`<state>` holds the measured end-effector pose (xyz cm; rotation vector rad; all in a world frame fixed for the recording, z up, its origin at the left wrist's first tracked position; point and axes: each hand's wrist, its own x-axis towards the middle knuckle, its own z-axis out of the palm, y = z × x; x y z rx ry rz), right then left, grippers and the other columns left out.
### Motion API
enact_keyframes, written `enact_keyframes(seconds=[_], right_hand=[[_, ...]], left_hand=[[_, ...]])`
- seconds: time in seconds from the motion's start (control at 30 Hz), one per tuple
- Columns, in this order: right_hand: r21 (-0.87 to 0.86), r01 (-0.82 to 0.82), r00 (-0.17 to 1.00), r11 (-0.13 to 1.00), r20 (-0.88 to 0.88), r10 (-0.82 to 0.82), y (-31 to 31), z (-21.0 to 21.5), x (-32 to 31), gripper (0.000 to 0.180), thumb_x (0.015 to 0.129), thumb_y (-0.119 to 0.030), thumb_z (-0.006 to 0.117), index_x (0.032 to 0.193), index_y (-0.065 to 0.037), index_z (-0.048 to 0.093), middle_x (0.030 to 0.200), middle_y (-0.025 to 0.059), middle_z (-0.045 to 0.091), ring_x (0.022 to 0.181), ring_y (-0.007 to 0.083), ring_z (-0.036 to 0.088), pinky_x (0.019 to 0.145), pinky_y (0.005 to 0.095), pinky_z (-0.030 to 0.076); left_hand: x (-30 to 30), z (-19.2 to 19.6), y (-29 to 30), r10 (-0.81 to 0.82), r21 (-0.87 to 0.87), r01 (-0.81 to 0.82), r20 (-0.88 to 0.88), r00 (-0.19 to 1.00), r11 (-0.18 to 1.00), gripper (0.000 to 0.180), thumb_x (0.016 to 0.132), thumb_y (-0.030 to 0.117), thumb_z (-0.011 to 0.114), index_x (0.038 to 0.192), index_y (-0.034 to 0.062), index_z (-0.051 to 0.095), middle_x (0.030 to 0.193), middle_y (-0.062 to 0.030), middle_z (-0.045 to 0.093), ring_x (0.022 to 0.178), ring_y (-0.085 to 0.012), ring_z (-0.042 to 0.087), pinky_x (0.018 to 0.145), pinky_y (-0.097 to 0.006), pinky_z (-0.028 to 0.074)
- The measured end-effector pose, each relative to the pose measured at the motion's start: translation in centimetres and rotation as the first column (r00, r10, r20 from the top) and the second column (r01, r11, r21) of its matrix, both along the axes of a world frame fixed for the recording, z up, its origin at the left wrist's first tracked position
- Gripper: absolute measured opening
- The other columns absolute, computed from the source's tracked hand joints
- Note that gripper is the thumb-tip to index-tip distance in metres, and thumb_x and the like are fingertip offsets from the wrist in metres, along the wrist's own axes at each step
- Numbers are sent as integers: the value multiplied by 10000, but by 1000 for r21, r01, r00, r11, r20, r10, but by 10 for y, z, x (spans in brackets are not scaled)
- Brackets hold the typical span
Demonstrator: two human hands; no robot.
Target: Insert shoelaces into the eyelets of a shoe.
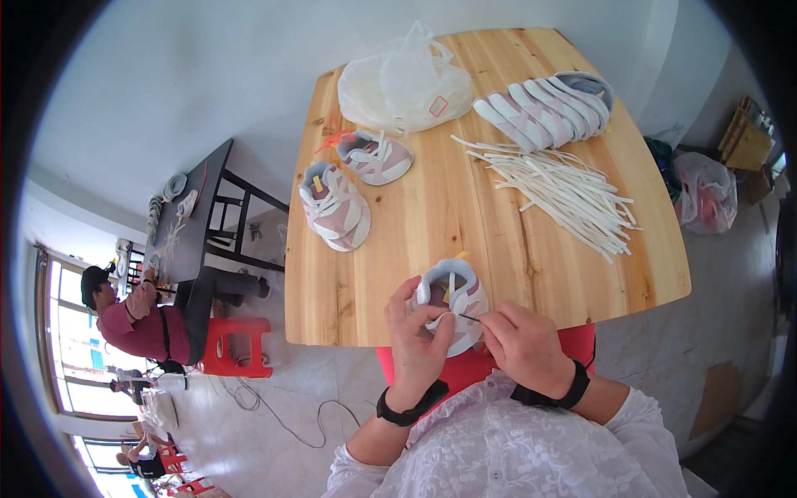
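At the near edge of the wooden table, a small pink and white sneaker upper stands with its opening toward the far side. My left hand closes around its left side, with the thumb at the front eyelets. In the pinched fingers of my right hand is a thin dark rod-like tool, its tip at the upper's lacing area. Whether that tip is hooked or pointed is too small to tell. A white lace strip shows at the upper's opening.
Two laced shoe uppers sit at the table's left, near a white plastic bag. Loose white laces lie spread at right, below a nested row of uppers. Leftward, a person sits at a dark table. Cables cross the floor.
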<state>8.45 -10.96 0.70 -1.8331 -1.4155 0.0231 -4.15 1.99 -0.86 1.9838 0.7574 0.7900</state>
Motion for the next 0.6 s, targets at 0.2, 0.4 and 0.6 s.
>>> enact_keyframes(seconds=[0.2,0.4,0.6], right_hand=[[12,6,1000,1000,0,-6,1,1,0,131,780,-48,682,897,-60,624,756,77,517,628,268,585,524,383,463],[13,7,998,1000,56,-7,0,4,0,138,776,-33,671,829,-59,545,759,70,480,647,229,577,537,357,464],[-1,-1,997,1000,79,1,0,3,-1,135,779,-50,658,830,-59,532,759,66,472,658,218,573,543,344,460]], left_hand=[[0,2,0,4,41,-2,-34,999,999,129,756,25,735,878,53,703,1331,-174,473,1227,-342,405,1009,-435,354],[3,8,-3,40,152,-22,-112,993,988,98,770,15,705,861,50,705,1325,-147,485,1232,-308,427,1001,-397,387],[3,6,-3,42,177,-22,-108,993,984,118,753,23,717,865,57,703,1323,-150,488,1216,-319,418,998,-418,370]])
